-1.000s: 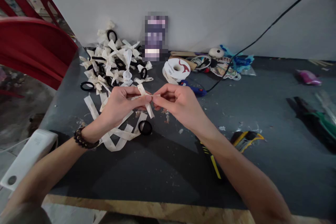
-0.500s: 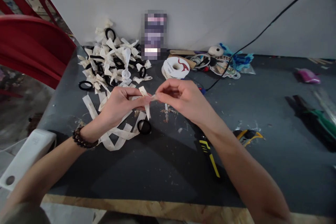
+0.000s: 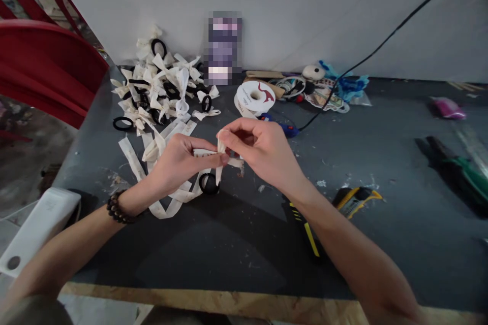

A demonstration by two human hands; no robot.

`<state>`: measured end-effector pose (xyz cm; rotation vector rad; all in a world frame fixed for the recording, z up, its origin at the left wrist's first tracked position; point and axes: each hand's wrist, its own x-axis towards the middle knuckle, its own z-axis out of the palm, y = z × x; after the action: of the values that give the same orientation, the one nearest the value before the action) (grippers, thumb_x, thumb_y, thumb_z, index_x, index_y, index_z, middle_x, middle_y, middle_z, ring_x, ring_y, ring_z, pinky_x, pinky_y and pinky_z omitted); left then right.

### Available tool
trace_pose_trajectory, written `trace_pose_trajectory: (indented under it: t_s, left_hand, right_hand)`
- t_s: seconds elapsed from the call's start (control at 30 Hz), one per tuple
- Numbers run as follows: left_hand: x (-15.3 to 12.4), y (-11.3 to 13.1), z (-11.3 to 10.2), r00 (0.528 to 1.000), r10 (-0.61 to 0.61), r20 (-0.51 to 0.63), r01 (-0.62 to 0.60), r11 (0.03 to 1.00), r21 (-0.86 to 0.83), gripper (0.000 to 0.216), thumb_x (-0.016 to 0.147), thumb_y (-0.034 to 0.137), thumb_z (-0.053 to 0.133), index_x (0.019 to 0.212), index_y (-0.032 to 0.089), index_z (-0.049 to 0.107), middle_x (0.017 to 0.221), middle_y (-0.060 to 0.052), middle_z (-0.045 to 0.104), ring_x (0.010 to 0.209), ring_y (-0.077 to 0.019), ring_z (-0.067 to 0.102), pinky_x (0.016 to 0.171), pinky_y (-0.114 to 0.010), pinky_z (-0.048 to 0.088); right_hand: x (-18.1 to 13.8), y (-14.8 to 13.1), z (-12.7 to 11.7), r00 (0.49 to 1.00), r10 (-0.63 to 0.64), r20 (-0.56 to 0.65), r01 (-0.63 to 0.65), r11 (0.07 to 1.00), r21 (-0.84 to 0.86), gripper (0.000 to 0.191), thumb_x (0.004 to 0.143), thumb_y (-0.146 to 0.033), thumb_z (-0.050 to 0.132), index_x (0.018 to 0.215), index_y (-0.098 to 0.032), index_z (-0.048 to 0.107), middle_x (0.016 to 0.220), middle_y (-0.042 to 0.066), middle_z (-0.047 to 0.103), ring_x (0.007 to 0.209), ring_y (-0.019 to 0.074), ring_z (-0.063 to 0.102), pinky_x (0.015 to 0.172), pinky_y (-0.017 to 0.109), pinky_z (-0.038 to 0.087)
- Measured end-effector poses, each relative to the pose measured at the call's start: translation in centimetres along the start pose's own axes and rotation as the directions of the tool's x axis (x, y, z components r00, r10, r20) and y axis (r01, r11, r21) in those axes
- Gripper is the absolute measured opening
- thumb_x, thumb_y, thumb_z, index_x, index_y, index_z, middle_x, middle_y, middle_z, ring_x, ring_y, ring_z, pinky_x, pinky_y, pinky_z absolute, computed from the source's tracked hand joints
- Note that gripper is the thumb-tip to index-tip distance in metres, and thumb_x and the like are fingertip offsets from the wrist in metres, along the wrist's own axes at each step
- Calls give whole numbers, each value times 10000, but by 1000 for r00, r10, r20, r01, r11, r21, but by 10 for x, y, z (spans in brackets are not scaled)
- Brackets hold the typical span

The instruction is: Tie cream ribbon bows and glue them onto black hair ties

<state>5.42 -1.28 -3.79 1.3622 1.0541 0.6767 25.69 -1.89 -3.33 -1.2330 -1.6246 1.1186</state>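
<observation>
The left hand (image 3: 186,158) pinches a cream ribbon (image 3: 218,174) between thumb and fingers, its grip closed; the right hand (image 3: 263,147) has its grip closed too, thumb and fingertips nipping the same ribbon. The ribbon is held above the tabletop (image 3: 244,249), near a black ring (image 3: 210,193), with a white spool (image 3: 246,95) beyond.

Dark grey worktop (image 3: 229,249) with a pale wooden front edge (image 3: 213,298). Back left, a pile of cream ribbon bows (image 3: 165,84) with black hair ties (image 3: 139,82). Nearer lie loose ribbon strips (image 3: 164,212). Further right: a ribbon spool (image 3: 244,94), a yellow-and-black cutter (image 3: 353,203), a green-handled tool (image 3: 467,175) and a pink bundle (image 3: 449,108).
</observation>
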Motion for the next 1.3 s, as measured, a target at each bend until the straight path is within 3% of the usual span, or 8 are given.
trace_pose_trajectory:
  t_s: [0.1, 0.23, 0.33, 0.53, 0.77, 0.97, 1.13, 1.3]
  left_hand:
    - [4, -2, -1, 997, -65, -45, 53, 970, -237, 153, 788, 346, 901, 867, 222, 859, 815, -25, 792, 739, -139, 704, 740, -252, 588]
    - [7, 2, -5, 990, -137, 34, 140, 918, -371, 231, 822, 417, 881, 884, 198, 845, 849, -30, 769, 793, -137, 709, 847, -284, 619]
    - [8, 2, -7, 993, -115, 26, 117, 935, -336, 266, 878, 450, 829, 867, 185, 840, 894, -44, 770, 845, -146, 718, 911, -305, 623]
    - [7, -10, -4, 998, -56, -16, 50, 966, -252, 235, 795, 356, 910, 964, 202, 851, 991, -55, 809, 789, -137, 732, 799, -260, 642]
    - [5, -5, -2, 995, -49, -82, 39, 992, -116, 309, 792, 456, 888, 728, 169, 793, 717, -51, 748, 731, -170, 738, 743, -279, 652]
    - [3, -2, -4, 1000, -13, 26, 10, 993, 118, 288, 791, 445, 885, 714, 181, 798, 646, -45, 737, 599, -149, 665, 565, -241, 530]
    - [2, 1, -6, 997, 10, 77, -18, 994, 106, 280, 784, 453, 886, 775, 181, 825, 660, -40, 741, 563, -124, 594, 515, -230, 444]
    - [3, 2, -9, 987, -32, 155, 11, 991, 132, 264, 786, 447, 886, 827, 188, 850, 616, -32, 716, 505, -109, 554, 480, -228, 418]
  right_hand:
    - [2, 0, -5, 997, 60, 51, -56, 996, -74, 362, 958, -504, 699, 1140, -200, 770, 900, 66, 816, 779, 216, 762, 647, 303, 562]
    - [4, 2, -9, 1000, 5, 10, -3, 990, -142, 235, 919, -419, 759, 998, -203, 808, 912, 70, 820, 787, 218, 764, 703, 334, 591]
    - [4, 4, -8, 1000, -14, 8, 15, 996, -91, 186, 916, -383, 757, 953, -206, 801, 869, 59, 813, 760, 207, 756, 700, 336, 594]
    - [3, 1, -6, 1000, 15, 25, -12, 995, -95, 160, 893, -354, 762, 881, -194, 769, 806, 51, 795, 717, 193, 736, 662, 319, 570]
    - [6, -1, -18, 998, -11, 60, 19, 990, -140, 145, 903, -338, 747, 853, -204, 773, 800, 50, 783, 715, 187, 713, 679, 323, 567]
    - [4, -3, -11, 995, -53, 85, 67, 981, -180, 376, 922, -462, 747, 1219, -234, 788, 1089, 79, 822, 930, 241, 754, 707, 319, 578]
    - [1, -4, 0, 996, -59, 67, 69, 985, -157, 226, 932, -423, 731, 966, -231, 846, 894, 38, 830, 772, 197, 739, 673, 298, 552]
    - [1, -4, 0, 993, -29, 110, 40, 994, -99, 178, 911, -384, 746, 921, -235, 844, 869, 30, 826, 757, 189, 735, 689, 298, 556]
